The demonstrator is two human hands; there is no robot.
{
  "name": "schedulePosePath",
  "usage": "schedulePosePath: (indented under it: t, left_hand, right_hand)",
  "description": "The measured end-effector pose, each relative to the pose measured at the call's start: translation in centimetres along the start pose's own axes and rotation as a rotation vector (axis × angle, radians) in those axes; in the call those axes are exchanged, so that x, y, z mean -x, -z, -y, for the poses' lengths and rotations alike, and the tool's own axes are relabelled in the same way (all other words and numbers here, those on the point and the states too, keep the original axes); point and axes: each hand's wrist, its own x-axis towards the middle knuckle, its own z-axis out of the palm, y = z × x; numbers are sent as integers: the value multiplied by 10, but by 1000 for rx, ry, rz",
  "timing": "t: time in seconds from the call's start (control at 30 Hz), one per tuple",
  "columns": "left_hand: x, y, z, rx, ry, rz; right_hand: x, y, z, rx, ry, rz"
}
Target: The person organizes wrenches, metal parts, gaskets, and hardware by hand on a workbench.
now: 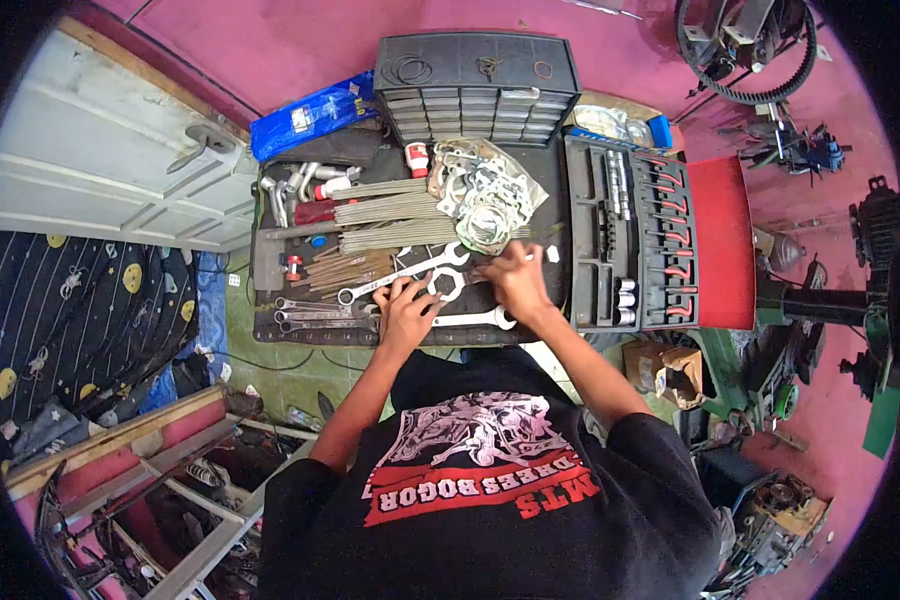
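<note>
The left hand [407,312] lies palm down on the dark rubber-matted surface [545,300], fingers spread and resting on the shaft of a long silver combination wrench [402,273] that runs diagonally up to the right; it seems to press rather than grip, though whether any finger curls under the steel cannot be told. The right hand [515,278] sits just beside it, fingers bent down onto small parts on the mat — what it pinches, if anything, is hidden beneath the knuckles. Between the two hands lies a shorter silver wrench with a ring head [448,285], and nearer the body a third silver wrench [475,319] lies flat along the mat's front edge.

Outward to the left, bundles of thin grey metal rods [380,212] and more small wrenches [310,312] are laid in rough parallel rows, likely so sizes can be compared at a glance. Above the hands rests a clear bag of pale flat gaskets [485,190], and behind it a dark grey plastic drawer cabinet [477,85]. To the right stands an opened black tool case with a red lid [722,240], sockets and red-handled tools seated in its slots — kept open within easy reach.
</note>
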Motion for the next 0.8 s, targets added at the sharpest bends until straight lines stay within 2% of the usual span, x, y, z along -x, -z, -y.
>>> schedulePosePath:
  t: [0.1, 0.23, 0.3, 0.5, 0.57, 0.63, 0.7, 0.73, 0.8]
  left_hand:
    - [-2, 0, -1, 7, 1, -27]
    - [-3, 2, -2, 19, -8, -15]
    - [-3, 2, -1, -27, -13, 17]
    - [-2, 2, 0, 22, 12, 37]
    - [-1, 2, 0, 25, 8, 32]
    - [-1, 0, 1, 33, 4, 21]
    - [-1, 0, 1, 38, 6, 24]
    - [-1, 1, 2, 6, -4, 31]
    - [-1, 2, 0, -9, -6, 34]
  right_hand:
    - [5, -8, -6, -67, -83, -30]
    - [-11, -29, 28, -5, 145, -12]
    - [-18, -43, 42, 22, 176, -8]
    - [-3, -4, 20, -14, 45, 81]
    - [4, -7, 18, -6, 54, -57]
    - [1, -11, 26, -1, 74, -69]
    - [-2, -24, 40, 79, 124, 121]
    - [-5, -32, 42, 13, 170, 19]
    - [-5, -31, 38, 11, 114, -13]
